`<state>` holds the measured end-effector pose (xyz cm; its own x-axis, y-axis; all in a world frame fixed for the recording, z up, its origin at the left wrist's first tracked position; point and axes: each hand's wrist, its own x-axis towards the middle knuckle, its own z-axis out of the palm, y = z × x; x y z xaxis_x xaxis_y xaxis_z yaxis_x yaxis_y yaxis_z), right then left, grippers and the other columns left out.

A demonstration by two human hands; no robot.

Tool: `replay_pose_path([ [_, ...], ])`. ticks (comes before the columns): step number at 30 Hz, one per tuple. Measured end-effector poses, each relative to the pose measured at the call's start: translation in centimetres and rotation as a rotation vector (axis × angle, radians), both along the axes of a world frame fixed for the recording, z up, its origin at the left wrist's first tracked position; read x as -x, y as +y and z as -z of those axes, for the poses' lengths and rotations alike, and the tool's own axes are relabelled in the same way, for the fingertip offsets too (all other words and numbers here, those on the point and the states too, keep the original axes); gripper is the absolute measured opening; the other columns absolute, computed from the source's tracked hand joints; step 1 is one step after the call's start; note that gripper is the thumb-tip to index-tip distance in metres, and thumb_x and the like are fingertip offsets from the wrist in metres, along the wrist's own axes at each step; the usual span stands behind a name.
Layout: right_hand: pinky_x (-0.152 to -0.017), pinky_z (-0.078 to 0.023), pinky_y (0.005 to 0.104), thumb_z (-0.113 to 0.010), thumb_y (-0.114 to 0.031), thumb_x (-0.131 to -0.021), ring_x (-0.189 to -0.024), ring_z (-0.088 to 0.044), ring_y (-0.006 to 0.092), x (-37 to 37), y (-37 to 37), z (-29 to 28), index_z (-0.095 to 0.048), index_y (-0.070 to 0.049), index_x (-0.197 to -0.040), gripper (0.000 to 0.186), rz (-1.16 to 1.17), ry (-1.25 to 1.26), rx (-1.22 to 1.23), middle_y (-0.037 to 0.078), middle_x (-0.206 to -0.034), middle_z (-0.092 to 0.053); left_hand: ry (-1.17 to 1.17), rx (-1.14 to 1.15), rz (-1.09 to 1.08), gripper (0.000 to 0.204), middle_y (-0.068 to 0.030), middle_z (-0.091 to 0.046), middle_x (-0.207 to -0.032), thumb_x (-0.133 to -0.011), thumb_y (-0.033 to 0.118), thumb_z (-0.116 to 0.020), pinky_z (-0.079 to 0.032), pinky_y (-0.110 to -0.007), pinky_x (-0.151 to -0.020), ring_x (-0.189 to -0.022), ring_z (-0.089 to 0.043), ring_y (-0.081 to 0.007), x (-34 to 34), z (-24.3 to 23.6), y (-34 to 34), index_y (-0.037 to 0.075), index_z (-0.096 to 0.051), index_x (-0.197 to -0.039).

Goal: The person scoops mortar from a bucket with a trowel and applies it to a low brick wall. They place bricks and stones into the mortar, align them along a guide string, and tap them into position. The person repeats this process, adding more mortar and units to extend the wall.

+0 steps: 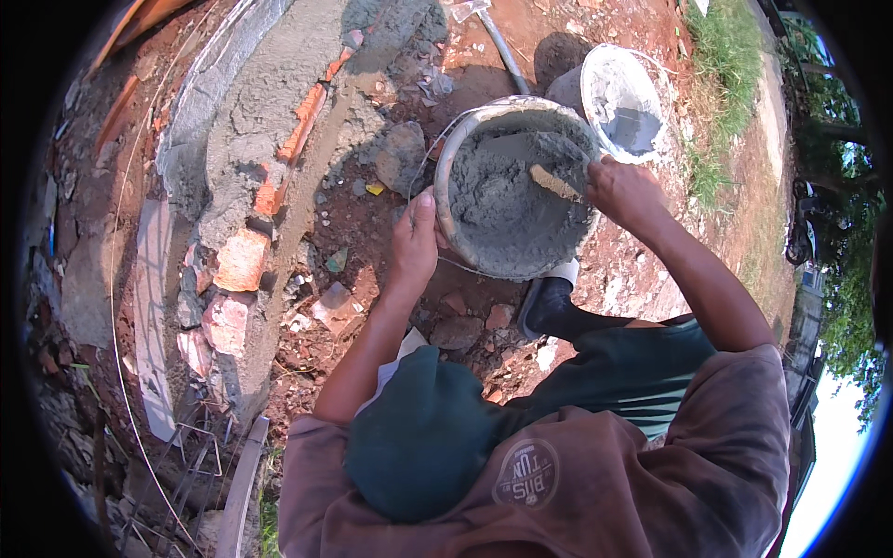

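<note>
At the right rim of a round mortar bucket, the right grip is clenched on the end of a narrow tan tool. The tool slants leftward and up from the grip, over wet grey mortar; its exact kind cannot be told. The left grip rests against the bucket's left outer side, thumb upward; whether its fingers close on the wire handle cannot be told. The bucket thus lies between both grips, its mouth toward the viewer. Just below its rim shows a dark boot. Beyond, at upper right, stands a white bucket with grey contents; a grey pole lies behind the mortar bucket. Farther left runs a row of orange bricks beside a mortar bed; grass borders the reddish soil at right.
</note>
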<state>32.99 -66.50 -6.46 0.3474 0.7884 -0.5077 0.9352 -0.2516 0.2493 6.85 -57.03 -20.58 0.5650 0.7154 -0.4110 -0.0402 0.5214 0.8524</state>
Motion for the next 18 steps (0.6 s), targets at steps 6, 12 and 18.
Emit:
replay_pose_path([
  [6, -0.076, -0.053, 0.0455, -0.059, -0.024, -0.081, -0.078, -0.067, 0.0329, -0.7, -0.3, 4.1, -0.064, -0.003, -0.083, 0.021, -0.056, 0.087, 0.244, 0.016, -0.078, -0.067, 0.028, -0.006, 0.026, 0.049, 0.0005, -0.056, -0.075, -0.101, 0.042, -0.038, -0.043, -0.024, -0.057, -0.064, -0.051, -0.0072, -0.3, -0.1, -0.2, 0.002, -0.056, -0.124],
  [12, -0.081, -0.052, 0.0427, -0.064, -0.028, -0.079, -0.087, -0.066, 0.0362, 2.4, -0.2, 5.1, -0.068, -0.002, -0.097, 0.032, 0.136, 0.405, 0.214, 0.021, -0.087, -0.068, 0.021, -0.025, -0.034, 0.052, 0.0003, -0.055, -0.071, -0.101, 0.044, -0.038, -0.043, -0.024, -0.054, -0.06, -0.051, -0.0076, 0.0, 0.3, 0.2, 0.001, -0.056, -0.122],
  [18, -0.055, -0.045, 0.031, -0.068, -0.024, -0.079, -0.058, -0.056, 0.0145, 1.1, -2.6, 3.0, -0.068, 0.004, -0.083, 0.028, 0.642, 0.823, 0.202, 0.006, -0.064, -0.06, -0.058, 0.045, 0.065, 0.054, -0.0011, -0.052, -0.061, -0.099, 0.049, -0.037, -0.046, -0.026, -0.046, -0.049, -0.053, -0.0103, 0.8, 0.3, -0.1, -0.001, -0.056, -0.109],
])
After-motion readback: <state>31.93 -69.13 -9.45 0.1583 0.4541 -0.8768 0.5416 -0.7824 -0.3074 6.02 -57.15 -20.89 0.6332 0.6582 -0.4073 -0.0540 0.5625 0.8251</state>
